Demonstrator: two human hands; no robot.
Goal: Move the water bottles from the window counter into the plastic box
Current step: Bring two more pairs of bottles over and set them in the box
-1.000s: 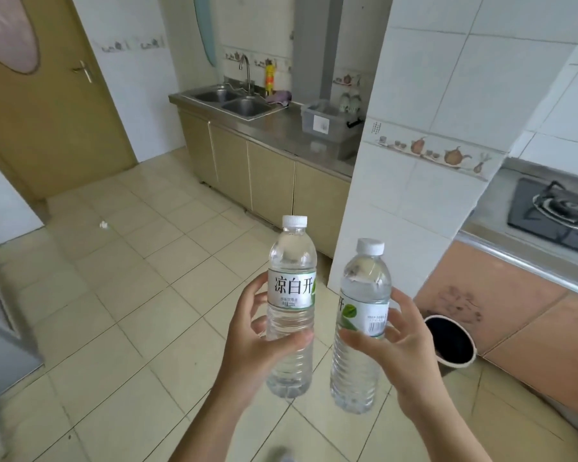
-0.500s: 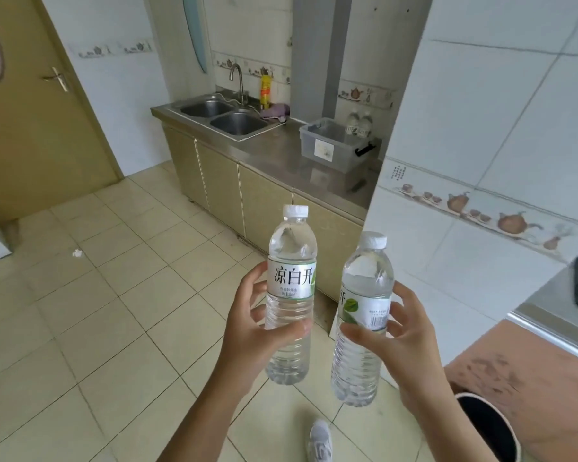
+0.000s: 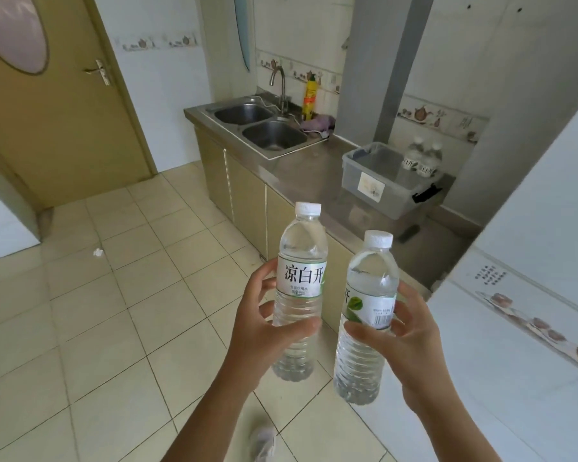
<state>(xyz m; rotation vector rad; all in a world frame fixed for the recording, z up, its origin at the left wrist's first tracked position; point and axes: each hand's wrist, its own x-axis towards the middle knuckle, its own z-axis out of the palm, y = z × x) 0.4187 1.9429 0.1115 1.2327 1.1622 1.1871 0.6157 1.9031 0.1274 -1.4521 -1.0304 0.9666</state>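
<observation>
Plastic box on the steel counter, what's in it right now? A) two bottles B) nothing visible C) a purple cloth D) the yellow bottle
B: the plastic box looks empty; two water bottles stand behind it, and each hand holds another, left hand, right hand.

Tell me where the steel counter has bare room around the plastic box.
Bare counter lies between the sink and the plastic box. Crowded behind the box: two bottles against the wall. The box itself looks empty.
</observation>
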